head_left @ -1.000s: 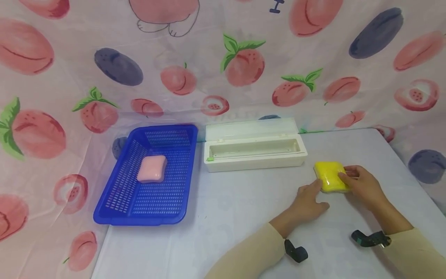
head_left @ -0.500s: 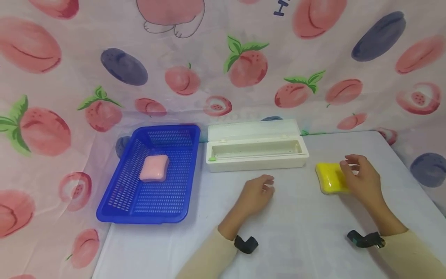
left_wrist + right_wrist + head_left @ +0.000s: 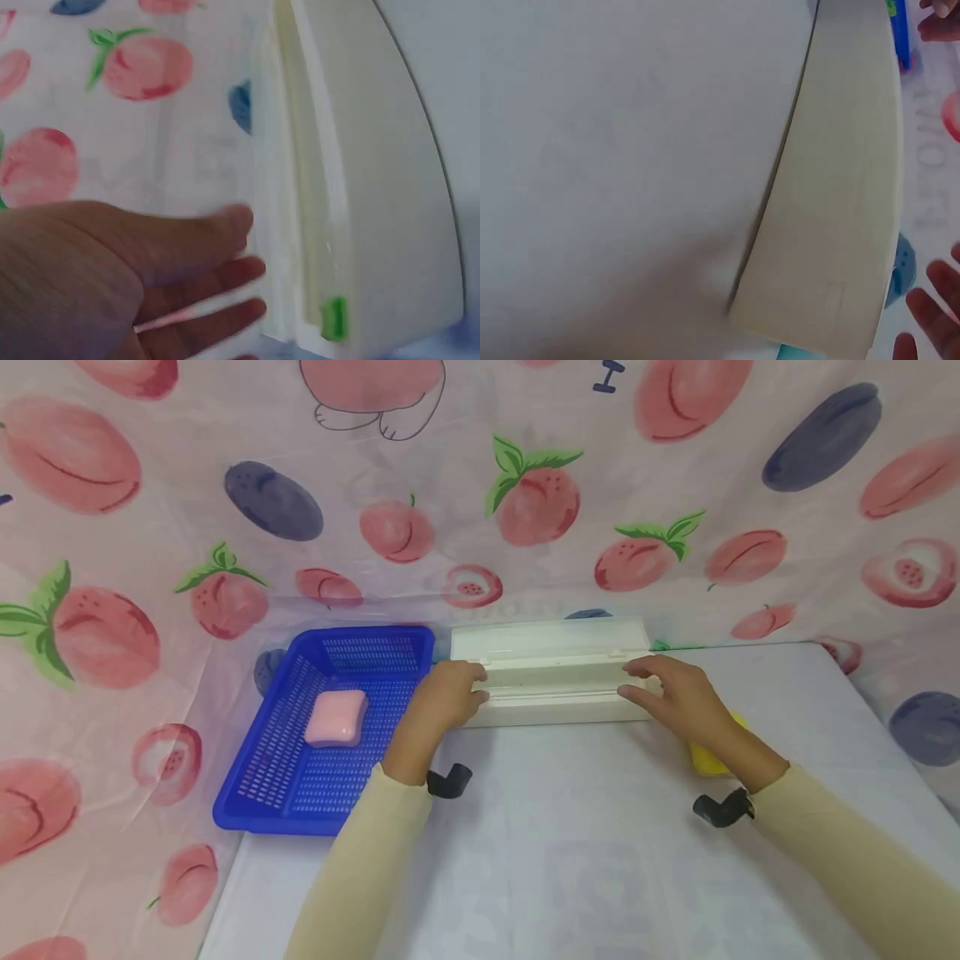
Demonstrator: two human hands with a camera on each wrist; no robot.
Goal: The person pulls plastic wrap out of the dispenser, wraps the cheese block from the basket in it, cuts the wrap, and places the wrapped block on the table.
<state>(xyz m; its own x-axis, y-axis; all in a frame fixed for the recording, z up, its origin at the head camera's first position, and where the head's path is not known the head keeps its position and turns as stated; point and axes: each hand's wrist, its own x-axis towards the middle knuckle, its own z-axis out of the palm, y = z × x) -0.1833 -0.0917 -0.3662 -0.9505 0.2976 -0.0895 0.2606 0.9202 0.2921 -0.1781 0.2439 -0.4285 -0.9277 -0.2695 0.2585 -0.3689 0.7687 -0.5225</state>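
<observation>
A long white box (image 3: 555, 710), which looks like a cling film dispenser, stands at the back of the table with its clear lid (image 3: 551, 637) raised. My left hand (image 3: 446, 693) is at the box's left end, thumb and fingers spread. In the left wrist view those fingers lie beside the raised lid, near a green slider (image 3: 335, 318); contact cannot be told. Over the box's right end is my right hand (image 3: 678, 693), fingers apart and gripping nothing. Behind the right wrist lies a glossy yellow rounded-square block (image 3: 705, 762), partly hidden.
To the left stands a blue plastic basket (image 3: 277, 825) with a glossy pink rounded-square block (image 3: 336, 718) in it. Its right rim is close to my left forearm. A fruit-printed cloth (image 3: 420, 460) hangs right behind the box. White cloth (image 3: 555, 843) covers the table.
My right hand has let go of the yellow block and moved left to the box's right end. My left hand has left that block and travelled left to the box's other end.
</observation>
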